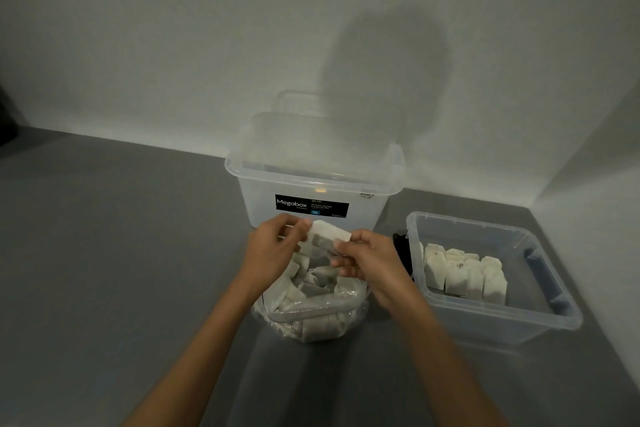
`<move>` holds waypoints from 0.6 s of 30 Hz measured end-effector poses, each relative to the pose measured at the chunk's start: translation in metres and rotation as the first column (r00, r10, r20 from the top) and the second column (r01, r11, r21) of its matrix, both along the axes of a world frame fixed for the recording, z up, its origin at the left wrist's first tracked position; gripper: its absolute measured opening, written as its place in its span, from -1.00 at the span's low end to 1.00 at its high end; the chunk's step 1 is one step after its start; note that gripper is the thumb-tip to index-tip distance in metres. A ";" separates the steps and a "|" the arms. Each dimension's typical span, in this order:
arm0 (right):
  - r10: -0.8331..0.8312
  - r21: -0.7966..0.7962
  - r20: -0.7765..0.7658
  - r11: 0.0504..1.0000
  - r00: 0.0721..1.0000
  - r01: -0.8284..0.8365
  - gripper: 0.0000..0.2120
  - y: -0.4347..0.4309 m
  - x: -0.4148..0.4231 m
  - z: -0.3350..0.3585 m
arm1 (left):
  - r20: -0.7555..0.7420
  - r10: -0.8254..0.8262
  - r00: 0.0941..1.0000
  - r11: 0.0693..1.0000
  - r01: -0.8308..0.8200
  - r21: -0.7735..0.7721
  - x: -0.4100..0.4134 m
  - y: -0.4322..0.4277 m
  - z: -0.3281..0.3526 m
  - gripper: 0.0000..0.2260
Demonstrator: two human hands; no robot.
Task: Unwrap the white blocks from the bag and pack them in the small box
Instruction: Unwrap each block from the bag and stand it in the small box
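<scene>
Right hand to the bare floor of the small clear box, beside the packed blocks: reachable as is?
Likely yes: the small clear plastic box is lidless and close beside the right hand. That hand and the left hand hold a white block.

left hand (273, 246): raised, fingers curled, pinching.
right hand (367, 262): level with left, just beside it, fingers curled, gripping.

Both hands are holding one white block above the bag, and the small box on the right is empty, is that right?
Not empty: the head view shows the small box holding a row of white blocks standing inside. The rest holds: the left hand and right hand hold one white block above the bag.
</scene>
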State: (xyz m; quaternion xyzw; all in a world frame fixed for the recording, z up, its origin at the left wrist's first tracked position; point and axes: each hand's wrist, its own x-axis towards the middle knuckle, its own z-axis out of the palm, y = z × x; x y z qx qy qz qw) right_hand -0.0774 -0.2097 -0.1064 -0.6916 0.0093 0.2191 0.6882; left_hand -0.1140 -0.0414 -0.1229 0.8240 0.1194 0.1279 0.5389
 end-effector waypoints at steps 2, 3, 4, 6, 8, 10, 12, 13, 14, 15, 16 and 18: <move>0.025 0.019 -0.008 1.000 1.000 -0.025 -0.90 0.003 -0.001 -0.005 | 0.004 -0.046 0.999 0.996 0.046 -0.074 -0.001 -0.003 0.005 -0.87; 0.050 0.007 0.007 0.999 0.999 -0.050 -0.92 0.005 -0.001 -0.008 | 0.017 -0.051 0.999 0.996 0.052 -0.075 -0.001 -0.002 0.005 -0.92; 0.083 -0.038 0.031 0.996 0.996 -0.082 -0.95 0.007 -0.001 -0.012 | 0.025 -0.046 0.999 0.997 0.047 -0.062 -0.001 0.001 0.005 -0.96; 0.163 -0.241 0.111 0.961 0.980 -0.133 -0.94 0.015 0.001 -0.021 | 0.011 -0.019 1.000 1.000 0.020 -0.013 -0.002 0.008 0.002 -0.96; 0.263 -0.482 0.198 0.865 0.944 -0.140 -0.90 0.027 0.004 -0.034 | -0.021 0.007 1.000 0.999 -0.006 0.039 -0.004 0.016 0.000 -0.94; 0.360 -0.651 0.256 0.750 0.897 -0.115 -0.84 0.043 0.007 -0.045 | -0.038 0.031 0.999 0.998 -0.029 0.058 -0.006 0.022 -0.002 -0.94; 0.413 -0.710 0.259 0.694 0.873 -0.118 -0.81 0.057 0.007 -0.055 | -0.043 0.051 0.998 0.996 -0.048 0.077 -0.007 0.027 -0.004 -0.94; 0.432 -0.728 0.250 0.674 0.866 -0.126 -0.80 0.063 0.007 -0.059 | -0.042 0.061 0.997 0.995 -0.058 0.085 -0.008 0.029 -0.004 -0.92; 0.448 -0.745 0.249 0.655 0.858 -0.126 -0.79 0.068 0.006 -0.062 | -0.042 0.070 0.997 0.994 -0.066 0.088 -0.009 0.031 -0.004 -0.90; 0.461 -0.767 0.251 0.631 0.851 -0.116 -0.78 0.072 0.007 -0.065 | -0.043 0.078 0.996 0.993 -0.074 0.089 -0.011 0.033 -0.004 -0.89; 0.470 -0.785 0.259 0.611 0.844 -0.099 -0.78 0.074 0.008 -0.067 | -0.043 0.087 0.995 0.993 -0.083 0.086 -0.012 0.035 -0.003 -0.88; 0.474 -0.803 0.269 0.591 0.838 -0.077 -0.79 0.075 0.009 -0.067 | -0.047 0.103 0.994 0.992 -0.099 0.083 -0.015 0.038 -0.002 -0.88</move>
